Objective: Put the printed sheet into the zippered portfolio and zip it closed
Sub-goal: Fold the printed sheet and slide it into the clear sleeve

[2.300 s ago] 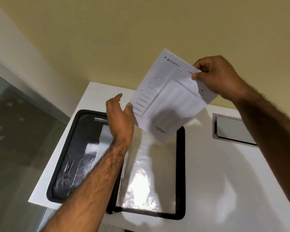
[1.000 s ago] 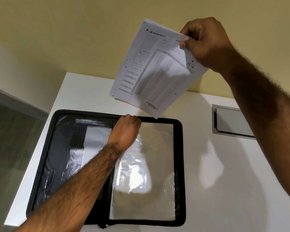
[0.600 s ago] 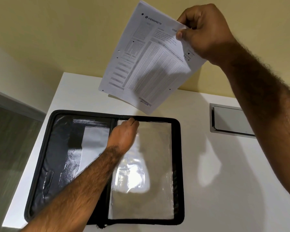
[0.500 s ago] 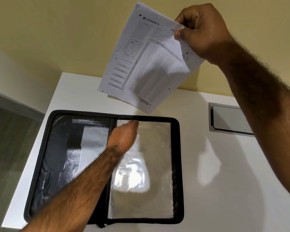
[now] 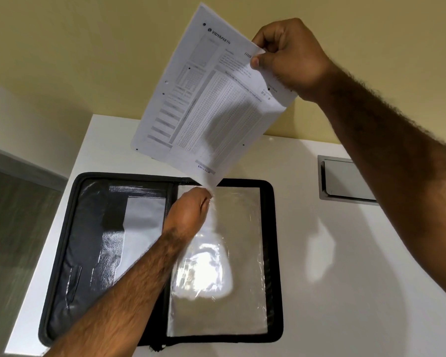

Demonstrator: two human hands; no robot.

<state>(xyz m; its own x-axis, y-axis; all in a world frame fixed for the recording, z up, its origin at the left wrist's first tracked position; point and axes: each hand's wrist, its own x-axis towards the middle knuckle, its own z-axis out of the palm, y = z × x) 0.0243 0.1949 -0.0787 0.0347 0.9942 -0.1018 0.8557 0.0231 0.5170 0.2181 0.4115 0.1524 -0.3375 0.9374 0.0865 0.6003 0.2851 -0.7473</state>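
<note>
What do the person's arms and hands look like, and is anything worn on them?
Both are bare: no sleeves, gloves, watch or rings show. The left hand and right hand have short nails, and both forearms are hairy.

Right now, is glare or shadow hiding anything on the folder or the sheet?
Head view: bright glare washes out the middle of the plastic sleeve; the right hand casts a grey shadow across the sheet, print still readable; wide-angle bends the table edges.

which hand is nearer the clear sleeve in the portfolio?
Left. The left hand rests at the top edge of the clear sleeve; the right hand is raised well above it, pinching the printed sheet.
</note>
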